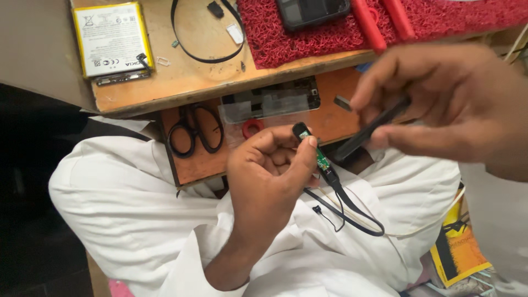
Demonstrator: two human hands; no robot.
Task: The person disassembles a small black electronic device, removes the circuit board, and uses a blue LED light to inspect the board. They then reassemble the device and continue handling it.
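— Head view looked down on what, exactly?

— A lap in white cloth, and the left hand [269,170] raised over it, thumb and fingers pinched on a small green circuit board [321,160] with a black cap at its far end. A thin black cable [352,212] ran from the board's near end and looped down across the lap.

— And the other hand?

— The right hand [440,107] hovered at the right, just beside the board, fingers closed around a slim black tool [369,130] whose tip pointed down-left toward the board. It was blurred, so I couldn't tell whether tip and board touched.

— Anything behind them?

— A low wooden shelf [195,165] carried black scissors [193,131], an opened phone [272,102] and a small red ring [252,128]. On the far bench lay a flat battery with a yellow border [113,38] at the left and a red mat [330,33] at the right.
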